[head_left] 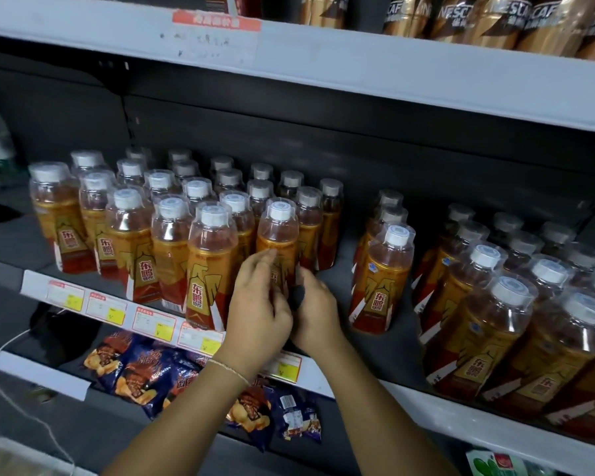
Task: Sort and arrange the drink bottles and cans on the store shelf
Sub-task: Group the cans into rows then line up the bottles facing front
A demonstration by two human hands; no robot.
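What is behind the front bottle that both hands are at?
More bottles of the same drink, white caps showing, stand behind that bottle. The left hand and right hand hide its lower half and whatever is low behind it.

Both bare forearms rise from the bottom edge and meet near the centre. The left forearm (182,410) comes in from 7 o'clock. The left grip (259,312) shows its back, with loosely bent, blurred fingers pointing toward 12 o'clock. The right forearm (375,407) enters from 5 o'clock. The right grip (318,316) sits at 3 o'clock of the left, touching it, fingers curled toward 11 o'clock. Whether either clasps anything cannot be told.
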